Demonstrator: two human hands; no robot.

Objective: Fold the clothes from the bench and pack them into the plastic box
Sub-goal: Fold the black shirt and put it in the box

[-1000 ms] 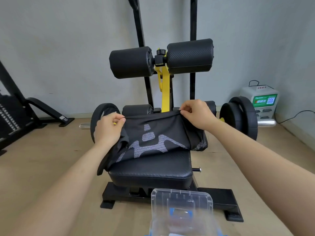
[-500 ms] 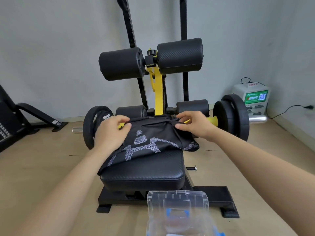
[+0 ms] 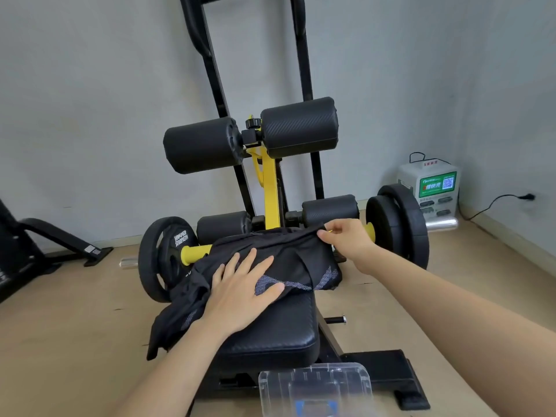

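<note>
My left hand presses flat, fingers spread, on the black garment on the bench seat; my right hand pinches its far edge.

A plain pale grey wall fills the upper part of the frame and meets a second wall at a corner on the far right. The floor is light tan and smooth. At the left edge stands the black steel base of another gym machine. At the right, against the wall, sits a white power-bank rental station with a green screen and QR code; its black cable runs to a plug on the right wall. Light is even and soft.
</note>
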